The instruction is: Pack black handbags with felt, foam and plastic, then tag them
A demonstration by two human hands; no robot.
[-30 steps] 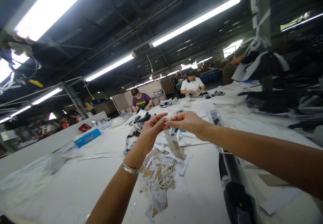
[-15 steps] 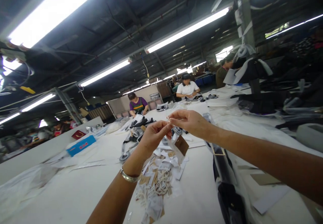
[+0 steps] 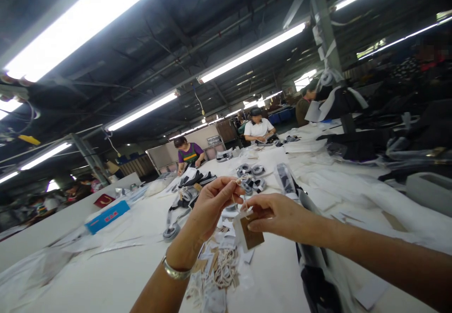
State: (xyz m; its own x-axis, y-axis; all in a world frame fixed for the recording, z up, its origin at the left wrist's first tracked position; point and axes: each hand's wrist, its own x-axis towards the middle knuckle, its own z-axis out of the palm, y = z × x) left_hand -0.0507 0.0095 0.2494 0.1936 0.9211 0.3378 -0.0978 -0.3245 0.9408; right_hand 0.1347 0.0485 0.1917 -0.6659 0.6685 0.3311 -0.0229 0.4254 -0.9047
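Between thumb and fingers, my left hand (image 3: 215, 204) pinches the white string of a hang tag, and a bracelet circles that wrist. The hang tag (image 3: 254, 238), brown with a white card behind it, dangles from this string. My right hand (image 3: 278, 216) is closed at the tag's upper edge, its thumb lying over the brown card. Below both hands a loose pile of tags and strings (image 3: 224, 266) spreads over the white table (image 3: 148, 275). Several rolled grey belts (image 3: 251, 172) lie just beyond my hands.
A blue box (image 3: 108, 217) stands on the left side. Dark items in clear plastic (image 3: 319, 275) lie close on the right, beside white sheeting (image 3: 339, 190). More dark straps (image 3: 192, 181) are heaped farther back. Two people (image 3: 190, 155) work across the table, another at far right.
My right hand has moved down from the string's top to the tag. My left hand still pinches the string. The view has shifted slightly.
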